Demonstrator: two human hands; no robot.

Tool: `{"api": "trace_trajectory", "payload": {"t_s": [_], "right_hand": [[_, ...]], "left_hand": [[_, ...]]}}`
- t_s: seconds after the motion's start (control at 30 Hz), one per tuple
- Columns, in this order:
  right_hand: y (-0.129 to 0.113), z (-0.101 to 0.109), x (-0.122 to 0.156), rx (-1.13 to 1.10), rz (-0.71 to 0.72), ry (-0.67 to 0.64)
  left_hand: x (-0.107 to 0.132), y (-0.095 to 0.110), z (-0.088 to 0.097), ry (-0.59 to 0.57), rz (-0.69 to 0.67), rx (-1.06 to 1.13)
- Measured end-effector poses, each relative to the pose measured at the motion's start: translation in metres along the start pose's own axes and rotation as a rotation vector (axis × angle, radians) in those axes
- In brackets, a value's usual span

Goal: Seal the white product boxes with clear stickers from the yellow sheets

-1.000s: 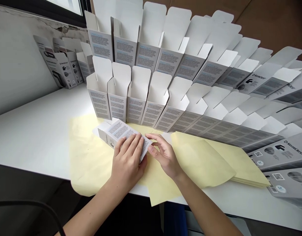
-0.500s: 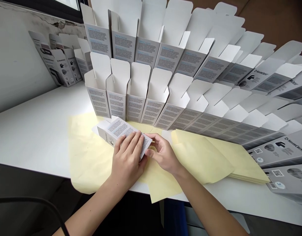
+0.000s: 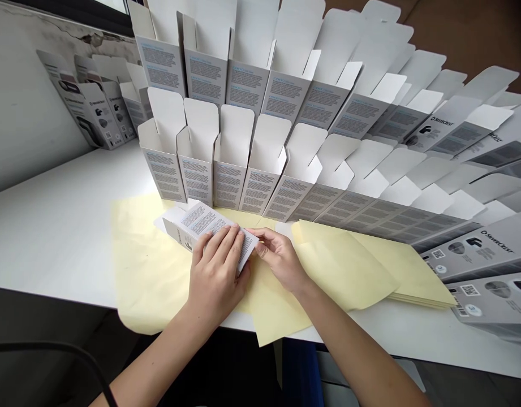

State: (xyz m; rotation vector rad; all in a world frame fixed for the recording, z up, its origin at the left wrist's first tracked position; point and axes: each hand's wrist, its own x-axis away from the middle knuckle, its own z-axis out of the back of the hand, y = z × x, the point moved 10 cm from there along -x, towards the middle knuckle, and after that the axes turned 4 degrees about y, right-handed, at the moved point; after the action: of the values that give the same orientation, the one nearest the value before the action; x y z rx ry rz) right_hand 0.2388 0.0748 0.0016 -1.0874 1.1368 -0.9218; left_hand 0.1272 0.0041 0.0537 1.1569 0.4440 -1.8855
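Observation:
A printed cardboard box (image 3: 201, 219) lies on its side over yellow paper (image 3: 147, 271), tilted across the table. Across its upper face lies my left hand (image 3: 218, 263), fingers wrapped over the near end and thumb underneath, holding it. My right hand (image 3: 279, 254) is at the box's right end, with thumb and fingertips closed together against its edge. What the right fingertips pinch is hidden behind that end. The box's far left end has white flaps sticking out.
Rows of upright boxes with raised flaps (image 3: 230, 181) stand behind my hands, running off to the right. More boxes (image 3: 103, 110) stand by the left wall. Stacked yellow sheets (image 3: 370, 265) lie at the right on the white table (image 3: 43, 237). A black cable (image 3: 52, 345) hangs at lower left.
The right fingers have closed in against the box's end, the thumb moving nearer the fingertips. The left hand keeps its hold. The whole view has shifted slightly.

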Motion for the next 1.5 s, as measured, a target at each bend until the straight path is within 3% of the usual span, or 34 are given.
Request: {"api": "trace_trajectory", "payload": {"t_s": [0.23,0.6,0.8,1.1,1.5], "right_hand": [[-0.002,-0.007,0.006,-0.013,-0.020,-0.081],[0.003,0.002,-0.001,0.030,0.030,0.012],[-0.004,-0.004,0.004,-0.056,-0.059,-0.026],[-0.002,-0.002,-0.001,0.056,-0.065,0.082],[0.001,-0.011,0.000,-0.036,-0.105,0.002]], "left_hand": [[0.001,-0.001,-0.002,-0.023,-0.006,0.007],[0.001,-0.002,0.000,-0.005,0.001,0.001],[0.002,-0.002,-0.002,-0.002,-0.006,-0.010],[0.000,0.000,0.000,0.000,-0.012,-0.001],[0.000,-0.002,0.003,-0.041,0.034,0.143]]}}
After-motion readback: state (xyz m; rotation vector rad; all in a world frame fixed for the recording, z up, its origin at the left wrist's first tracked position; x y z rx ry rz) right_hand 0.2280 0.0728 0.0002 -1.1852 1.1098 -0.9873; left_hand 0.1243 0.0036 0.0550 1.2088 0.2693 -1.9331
